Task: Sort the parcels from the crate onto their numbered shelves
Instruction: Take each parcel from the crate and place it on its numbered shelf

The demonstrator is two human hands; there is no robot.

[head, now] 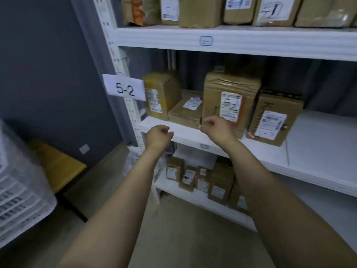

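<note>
Both forearms reach forward from the bottom edge. The left hand [158, 133] and right hand [216, 127] hang in front of the middle shelf [318, 144], fingers curled inward with nothing seen in them. The right hand is just before the tall parcel [230, 89] marked 5-2 and the flat parcel [186, 115] beside it. Two more parcels flank these. A sign [124, 88] reading 5-2 sits on the post. The white crate [21, 192] stands far left, well apart.

Dark grey wall [48, 64], matte, bearing one pale wall plate [84, 148] low down. Plain grey floor [183, 238]. Yellow-topped bench [58, 167], black legs, against the wall.
</note>
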